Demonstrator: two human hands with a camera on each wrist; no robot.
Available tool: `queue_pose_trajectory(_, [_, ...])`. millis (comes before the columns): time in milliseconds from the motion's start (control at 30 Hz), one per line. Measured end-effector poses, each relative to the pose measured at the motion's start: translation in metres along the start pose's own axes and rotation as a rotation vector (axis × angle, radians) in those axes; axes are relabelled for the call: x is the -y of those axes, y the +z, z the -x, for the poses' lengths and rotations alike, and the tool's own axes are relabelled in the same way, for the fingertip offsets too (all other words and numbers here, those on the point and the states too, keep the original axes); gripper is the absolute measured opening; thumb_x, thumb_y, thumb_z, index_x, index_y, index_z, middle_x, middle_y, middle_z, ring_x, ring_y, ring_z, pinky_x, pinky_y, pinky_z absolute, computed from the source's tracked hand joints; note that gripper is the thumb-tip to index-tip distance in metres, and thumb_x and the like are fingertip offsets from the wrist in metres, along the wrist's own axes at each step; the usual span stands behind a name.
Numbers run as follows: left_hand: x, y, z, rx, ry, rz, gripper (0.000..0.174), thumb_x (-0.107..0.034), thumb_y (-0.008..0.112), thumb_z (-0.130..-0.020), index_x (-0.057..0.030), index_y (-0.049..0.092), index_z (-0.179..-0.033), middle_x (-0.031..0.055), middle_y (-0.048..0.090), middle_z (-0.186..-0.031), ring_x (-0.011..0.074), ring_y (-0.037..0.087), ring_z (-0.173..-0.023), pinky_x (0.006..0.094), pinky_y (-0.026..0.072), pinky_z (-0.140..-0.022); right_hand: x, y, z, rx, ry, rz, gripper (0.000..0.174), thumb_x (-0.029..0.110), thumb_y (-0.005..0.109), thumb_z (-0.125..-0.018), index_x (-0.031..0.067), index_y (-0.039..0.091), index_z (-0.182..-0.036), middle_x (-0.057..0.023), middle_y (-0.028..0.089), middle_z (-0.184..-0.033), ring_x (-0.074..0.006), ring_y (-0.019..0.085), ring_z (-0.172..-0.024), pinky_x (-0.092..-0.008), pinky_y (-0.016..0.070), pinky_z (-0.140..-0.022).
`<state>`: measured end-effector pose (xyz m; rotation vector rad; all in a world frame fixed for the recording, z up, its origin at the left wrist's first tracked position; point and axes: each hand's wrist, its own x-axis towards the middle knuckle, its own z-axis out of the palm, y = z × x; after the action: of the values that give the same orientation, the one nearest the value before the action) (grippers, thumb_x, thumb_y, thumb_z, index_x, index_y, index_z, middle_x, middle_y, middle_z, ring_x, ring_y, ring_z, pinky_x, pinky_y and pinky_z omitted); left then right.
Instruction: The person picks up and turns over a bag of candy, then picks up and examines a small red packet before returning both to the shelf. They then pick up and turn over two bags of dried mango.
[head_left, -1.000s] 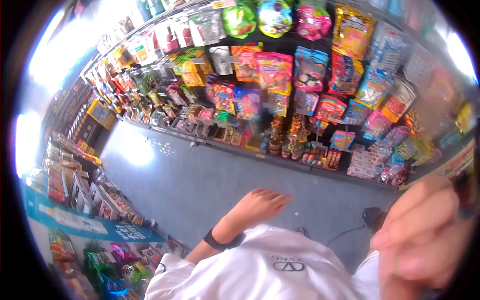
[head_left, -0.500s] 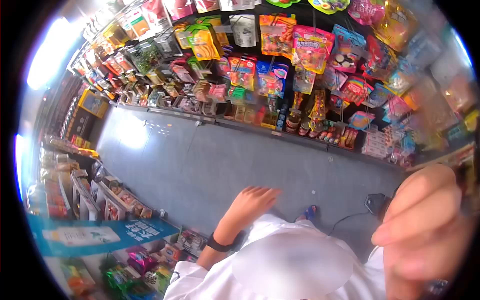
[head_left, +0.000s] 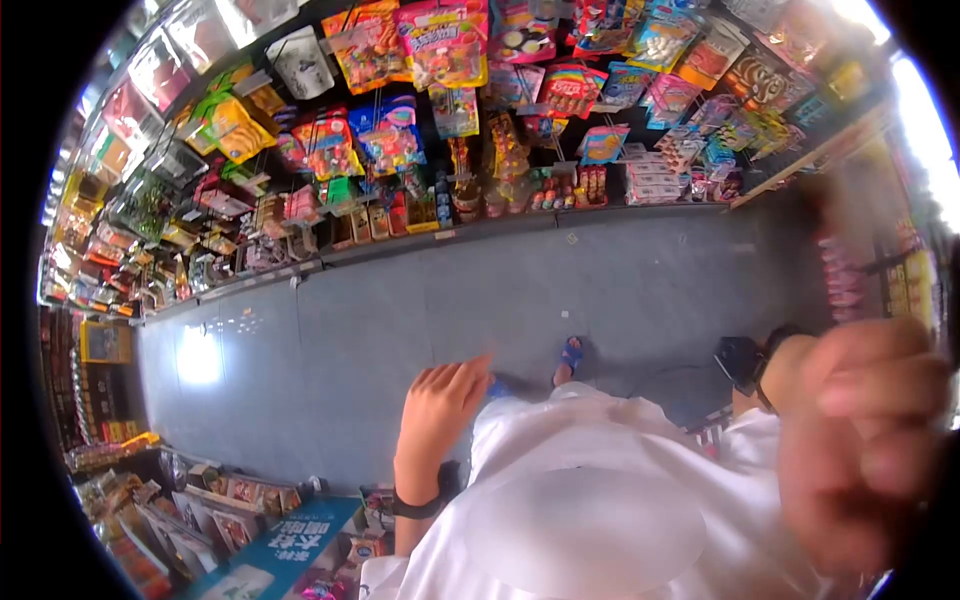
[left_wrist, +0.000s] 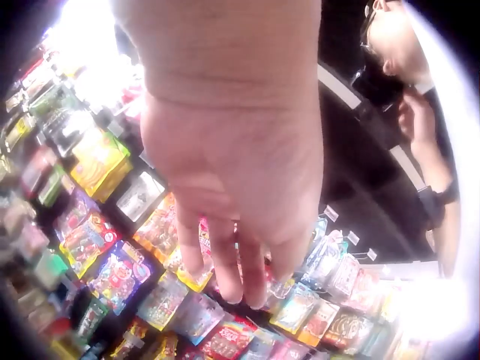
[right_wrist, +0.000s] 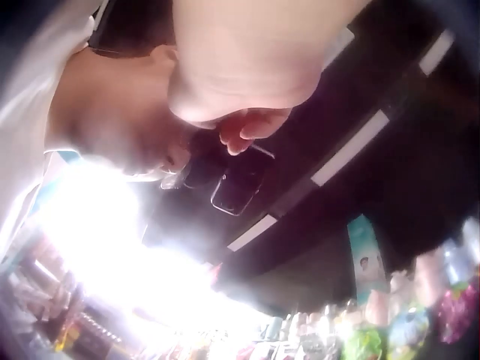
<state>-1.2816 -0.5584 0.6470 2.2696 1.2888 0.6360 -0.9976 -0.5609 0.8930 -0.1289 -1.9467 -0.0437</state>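
My left hand (head_left: pixel 440 415) hangs in front of the white shirt (head_left: pixel 590 440) with loosely bent fingers and nothing in it. In the left wrist view, its fingers point toward the hanging snack bags, which lie beyond it. A dark band circles that wrist. My right hand (head_left: pixel 865 440) is raised close to the head camera, blurred, with its fingers curled in. In the right wrist view, its fingertips overlap a dark, pale-rimmed rectangular device (right_wrist: pixel 241 184) by the head. No object shows inside its curled fingers.
Snack bags, among them a pink candy bag (head_left: pixel 443 45), hang on a long shelf wall above boxes and jars. Grey floor (head_left: pixel 370 310) runs along it, with a foot in a blue sandal (head_left: pixel 570 355). A teal sign (head_left: pixel 290 545) edges a packed rack at lower left.
The head view has swung to the right and down, showing more floor and both feet. My left hand now points more upward in it. The right hand stays raised near the camera.
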Motion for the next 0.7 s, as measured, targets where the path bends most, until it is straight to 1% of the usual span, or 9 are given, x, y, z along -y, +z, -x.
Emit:
queue_pose_trajectory(33, [0.001, 0.002, 0.001, 0.022, -0.011, -0.002, 0.023, -0.009, 0.069, -0.085, -0.0079, 0.068, -0.108, 0.0063, 0.070, -0.087, 0.0250, 0.068, -0.084, 0.0364, 0.0517, -0.078, 0.002, -0.004, 0.001, -0.005, -0.003, 0.008, 0.031, 0.034, 0.058, -0.097, 0.0028, 0.053, -0.100, -0.0112, 0.058, -0.083, -0.0209, 0.055, -0.064, -0.0350, 0.0425, -0.054])
queue_pose_trajectory(133, [0.003, 0.007, -0.004, 0.013, 0.046, 0.004, 0.019, -0.014, 0.069, -0.086, -0.0098, 0.066, -0.105, 0.0062, 0.069, -0.084, 0.0258, 0.067, -0.082, 0.0379, 0.0512, -0.076, 0.007, -0.017, 0.004, -0.014, -0.012, 0.041, 0.031, 0.034, 0.057, -0.097, 0.0029, 0.053, -0.100, -0.0112, 0.058, -0.083, -0.0208, 0.055, -0.064, -0.0349, 0.0425, -0.054])
queue_pose_trajectory(233, [-0.002, 0.005, -0.015, 0.053, 0.073, -0.048, 0.019, -0.009, 0.068, -0.086, -0.0077, 0.068, -0.105, 0.0065, 0.070, -0.088, 0.0253, 0.068, -0.084, 0.0369, 0.0516, -0.078, 0.011, -0.027, 0.007, -0.015, -0.005, 0.055, 0.031, 0.034, 0.057, -0.097, 0.0030, 0.053, -0.100, -0.0111, 0.058, -0.083, -0.0207, 0.055, -0.064, -0.0348, 0.0424, -0.053])
queue_pose_trajectory(433, [-0.022, 0.005, -0.035, 0.021, 0.119, -0.021, 0.019, -0.009, 0.068, -0.086, -0.0075, 0.068, -0.105, 0.0065, 0.070, -0.087, 0.0253, 0.067, -0.083, 0.0374, 0.0519, -0.080, 0.015, -0.042, 0.013, -0.007, 0.004, 0.065, 0.031, 0.034, 0.057, -0.098, 0.0032, 0.053, -0.101, -0.0111, 0.058, -0.083, -0.0205, 0.055, -0.063, -0.0345, 0.0423, -0.053])
queue_pose_trajectory(533, [-0.030, 0.007, -0.036, 0.034, 0.117, -0.010, 0.021, -0.009, 0.068, -0.086, -0.0081, 0.068, -0.107, 0.0060, 0.071, -0.088, 0.0250, 0.068, -0.084, 0.0373, 0.0520, -0.080, 0.015, -0.048, 0.017, -0.007, 0.009, 0.073, 0.031, 0.034, 0.057, -0.098, 0.0033, 0.053, -0.101, -0.0110, 0.058, -0.083, -0.0204, 0.055, -0.063, -0.0344, 0.0423, -0.053])
queue_pose_trajectory(700, [-0.028, 0.013, -0.031, 0.097, 0.084, -0.014, 0.022, -0.009, 0.068, -0.086, -0.0082, 0.067, -0.108, 0.0062, 0.071, -0.088, 0.0253, 0.068, -0.085, 0.0373, 0.0522, -0.081, 0.014, -0.057, 0.024, -0.011, 0.017, 0.089, 0.031, 0.034, 0.056, -0.098, 0.0035, 0.053, -0.101, -0.0110, 0.058, -0.083, -0.0203, 0.055, -0.062, -0.0342, 0.0422, -0.052])
